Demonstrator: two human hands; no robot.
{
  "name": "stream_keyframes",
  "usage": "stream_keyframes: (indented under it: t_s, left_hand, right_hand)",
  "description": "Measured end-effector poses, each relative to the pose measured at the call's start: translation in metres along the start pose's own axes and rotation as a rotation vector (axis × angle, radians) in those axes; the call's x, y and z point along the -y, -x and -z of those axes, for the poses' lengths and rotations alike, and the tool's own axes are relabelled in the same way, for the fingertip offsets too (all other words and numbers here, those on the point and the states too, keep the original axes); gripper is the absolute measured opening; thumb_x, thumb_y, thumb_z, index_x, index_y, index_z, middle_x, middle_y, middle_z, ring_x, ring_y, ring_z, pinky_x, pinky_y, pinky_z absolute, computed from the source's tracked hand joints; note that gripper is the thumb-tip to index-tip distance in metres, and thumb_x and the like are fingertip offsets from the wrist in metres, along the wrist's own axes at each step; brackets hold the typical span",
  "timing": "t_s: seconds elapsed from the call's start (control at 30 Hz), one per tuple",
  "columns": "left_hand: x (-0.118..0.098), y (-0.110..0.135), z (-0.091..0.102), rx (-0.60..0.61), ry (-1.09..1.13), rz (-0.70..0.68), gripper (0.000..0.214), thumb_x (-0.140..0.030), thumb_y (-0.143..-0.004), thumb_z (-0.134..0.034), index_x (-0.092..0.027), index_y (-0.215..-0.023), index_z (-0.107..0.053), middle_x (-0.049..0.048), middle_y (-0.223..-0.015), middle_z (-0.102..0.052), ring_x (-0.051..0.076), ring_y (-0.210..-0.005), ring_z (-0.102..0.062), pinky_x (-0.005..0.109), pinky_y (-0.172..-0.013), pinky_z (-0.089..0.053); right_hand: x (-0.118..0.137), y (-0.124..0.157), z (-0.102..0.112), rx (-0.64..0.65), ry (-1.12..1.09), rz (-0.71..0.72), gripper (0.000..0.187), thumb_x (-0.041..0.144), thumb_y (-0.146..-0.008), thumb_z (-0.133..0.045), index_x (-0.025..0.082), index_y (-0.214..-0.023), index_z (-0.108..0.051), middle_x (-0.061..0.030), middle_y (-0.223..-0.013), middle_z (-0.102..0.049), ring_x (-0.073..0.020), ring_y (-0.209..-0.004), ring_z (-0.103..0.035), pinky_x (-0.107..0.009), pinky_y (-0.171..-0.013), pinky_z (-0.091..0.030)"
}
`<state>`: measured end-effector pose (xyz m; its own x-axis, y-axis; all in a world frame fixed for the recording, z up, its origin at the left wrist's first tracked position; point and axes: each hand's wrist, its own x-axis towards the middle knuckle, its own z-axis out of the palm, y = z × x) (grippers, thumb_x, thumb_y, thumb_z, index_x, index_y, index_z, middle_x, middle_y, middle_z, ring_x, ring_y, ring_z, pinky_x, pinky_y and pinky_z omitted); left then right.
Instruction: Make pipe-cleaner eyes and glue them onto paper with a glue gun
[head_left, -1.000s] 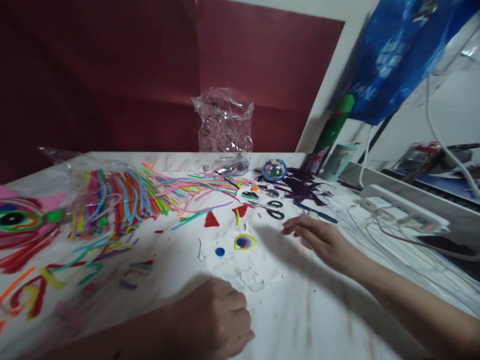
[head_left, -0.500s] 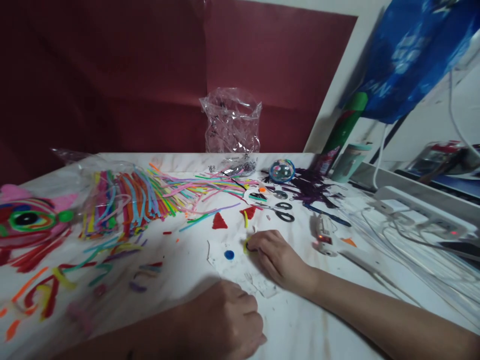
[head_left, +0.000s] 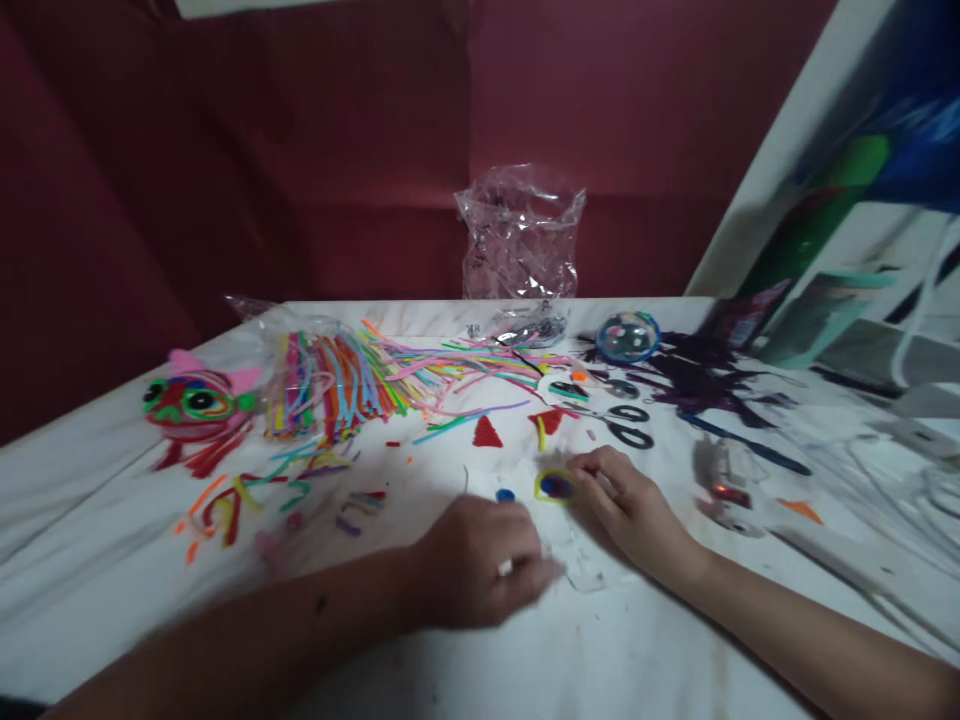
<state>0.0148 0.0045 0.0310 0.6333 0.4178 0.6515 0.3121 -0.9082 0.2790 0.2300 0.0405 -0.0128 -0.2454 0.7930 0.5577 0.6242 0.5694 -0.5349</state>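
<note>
A yellow pipe-cleaner ring (head_left: 539,487) surrounds a dark blue and reddish centre on the white sheet (head_left: 577,555). My right hand (head_left: 634,505) is at its right edge, thumb and forefinger bent together against the rim. To the left of the ring lies a small blue disc (head_left: 505,495), partly behind my left hand (head_left: 476,560). That hand is curled above the sheet's left side, its thumb close to the forefinger; anything it holds is too small or blurred to name. Beyond the ring are red triangles (head_left: 487,432) and a short yellow strip (head_left: 541,434).
Pipe cleaners (head_left: 349,385) spill from a clear bag, beside a colourful animal figure (head_left: 196,405) and cut scraps (head_left: 232,505). Scissors (head_left: 628,427), a clear dome (head_left: 628,338), purple shreds (head_left: 694,375), a glue gun (head_left: 731,485) and cables lie right. A clear bag (head_left: 523,240) stands behind.
The view has swung left. My left hand has risen forward, over the sheet and near the blue disc. My right fingers have shifted to the ring's right side, uncovering its centre.
</note>
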Motion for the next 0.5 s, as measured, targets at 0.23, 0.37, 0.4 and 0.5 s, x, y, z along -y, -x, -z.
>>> stream_keyframes:
  t_s: [0.23, 0.37, 0.4, 0.5]
  left_hand:
    - [0.038, -0.001, 0.093, -0.231, -0.213, 0.51, 0.021, -0.025, -0.083, -0.048, -0.015, -0.068, -0.059, -0.0008, -0.065, -0.055, 0.011, -0.064, -0.052, 0.022, -0.064, -0.041]
    - [0.046, 0.051, 0.145, -0.45, -0.354, 0.806, 0.019, -0.031, -0.078, -0.052, -0.016, -0.072, -0.062, -0.0005, -0.067, -0.059, 0.012, -0.063, -0.051, 0.022, -0.062, -0.041]
    - [0.045, 0.065, 0.156, -0.486, -0.376, 0.841, 0.02, -0.032, -0.078, -0.053, -0.015, -0.072, -0.062, -0.0004, -0.067, -0.059, 0.013, -0.063, -0.051, 0.022, -0.062, -0.041]
    - [0.039, 0.103, 0.181, -0.585, -0.428, 0.944, 0.021, -0.034, -0.077, -0.053, -0.015, -0.071, -0.061, -0.0018, -0.06, -0.055, 0.011, -0.055, -0.047, 0.022, -0.056, -0.039]
  right_hand:
    - [-0.003, 0.002, 0.003, 0.039, 0.001, 0.004, 0.031, 0.052, -0.088, -0.044, 0.028, -0.08, -0.061, -0.0086, -0.075, -0.069, -0.0257, -0.07, -0.064, -0.038, -0.063, -0.052]
    - [-0.003, 0.01, 0.003, 0.134, -0.063, -0.177, 0.035, 0.064, -0.078, -0.05, 0.03, -0.078, -0.062, -0.0073, -0.071, -0.072, -0.0229, -0.058, -0.066, -0.03, -0.049, -0.053]
    - [-0.004, 0.013, 0.002, 0.167, -0.085, -0.202, 0.035, 0.064, -0.076, -0.051, 0.031, -0.079, -0.062, -0.0066, -0.071, -0.072, -0.0223, -0.057, -0.067, -0.029, -0.046, -0.052]
    - [-0.013, 0.02, -0.002, 0.169, -0.087, -0.228, 0.03, 0.063, -0.072, -0.056, 0.035, -0.081, -0.064, -0.0045, -0.072, -0.073, -0.0209, -0.058, -0.068, -0.026, -0.046, -0.051]
